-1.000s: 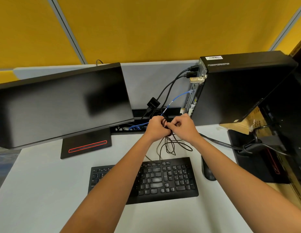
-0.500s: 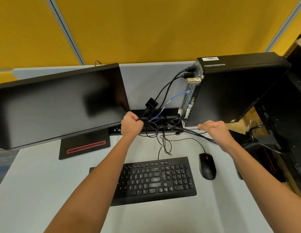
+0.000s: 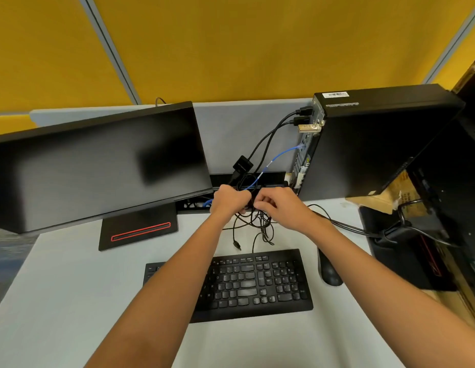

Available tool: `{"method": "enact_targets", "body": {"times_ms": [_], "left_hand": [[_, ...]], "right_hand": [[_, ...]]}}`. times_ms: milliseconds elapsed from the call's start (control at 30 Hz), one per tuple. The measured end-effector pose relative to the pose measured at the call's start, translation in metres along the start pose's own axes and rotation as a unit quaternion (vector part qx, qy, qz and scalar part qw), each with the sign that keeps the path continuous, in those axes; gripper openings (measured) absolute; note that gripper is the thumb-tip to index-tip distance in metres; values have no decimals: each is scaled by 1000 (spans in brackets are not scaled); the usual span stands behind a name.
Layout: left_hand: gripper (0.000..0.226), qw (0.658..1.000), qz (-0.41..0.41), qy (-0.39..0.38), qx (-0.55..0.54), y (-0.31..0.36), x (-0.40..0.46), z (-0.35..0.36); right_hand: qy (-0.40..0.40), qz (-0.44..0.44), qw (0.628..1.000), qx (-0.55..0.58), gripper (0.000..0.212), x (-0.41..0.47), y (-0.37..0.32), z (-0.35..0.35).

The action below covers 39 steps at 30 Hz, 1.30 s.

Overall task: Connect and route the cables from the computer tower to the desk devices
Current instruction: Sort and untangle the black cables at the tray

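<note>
A black computer tower point(image 3: 377, 144) stands at the back right, its rear ports facing left with black cables and a blue network cable point(image 3: 281, 155) plugged in. My left hand point(image 3: 229, 199) grips a bundle of thin black cables point(image 3: 253, 224) just in front of the cable slot. My right hand point(image 3: 279, 205) pinches the same bundle right beside it. Loose loops and a free plug point(image 3: 237, 245) hang down onto the desk above the keyboard point(image 3: 257, 282). A black mouse point(image 3: 329, 272) lies right of the keyboard, partly under my right forearm.
A black monitor point(image 3: 98, 166) on a red-striped base point(image 3: 139, 229) fills the left. A small adapter box point(image 3: 242, 166) hangs on the cables. Thick black cables point(image 3: 363, 229) run right toward a second black machine point(image 3: 448, 208) and cardboard point(image 3: 385, 197).
My hands, spread apart half a second ago with the cable stretched between them, have come back together at the bundle in front of the slot. A free plug now dangles over the desk.
</note>
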<state>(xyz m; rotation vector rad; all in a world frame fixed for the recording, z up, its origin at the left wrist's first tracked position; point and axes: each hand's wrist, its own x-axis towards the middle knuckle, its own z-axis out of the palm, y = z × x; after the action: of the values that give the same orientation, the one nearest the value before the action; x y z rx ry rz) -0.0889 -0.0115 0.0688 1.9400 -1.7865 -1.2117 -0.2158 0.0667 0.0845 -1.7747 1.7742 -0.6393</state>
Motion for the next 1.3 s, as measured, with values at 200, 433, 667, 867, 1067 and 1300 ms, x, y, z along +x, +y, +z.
{"method": "enact_targets", "body": {"times_ms": [200, 433, 667, 867, 1067, 1300], "left_hand": [[18, 995, -63, 75, -5, -44, 14, -24], [15, 1000, -17, 16, -11, -27, 10, -16], [14, 994, 53, -47, -84, 12, 4, 13], [35, 992, 82, -47, -81, -1, 8, 8], [22, 996, -17, 33, -83, -24, 14, -13], [24, 963, -94, -144, -210, -19, -1, -13]], "right_hand": [[157, 23, 987, 0, 23, -18, 20, -27], [157, 211, 960, -98, 11, -21, 59, -38], [79, -13, 994, -72, 60, -5, 8, 2], [49, -54, 989, -131, 10, 5, 23, -3], [293, 127, 939, 125, 13, 7, 37, -31], [134, 334, 933, 8, 20, -4, 57, -36]]}}
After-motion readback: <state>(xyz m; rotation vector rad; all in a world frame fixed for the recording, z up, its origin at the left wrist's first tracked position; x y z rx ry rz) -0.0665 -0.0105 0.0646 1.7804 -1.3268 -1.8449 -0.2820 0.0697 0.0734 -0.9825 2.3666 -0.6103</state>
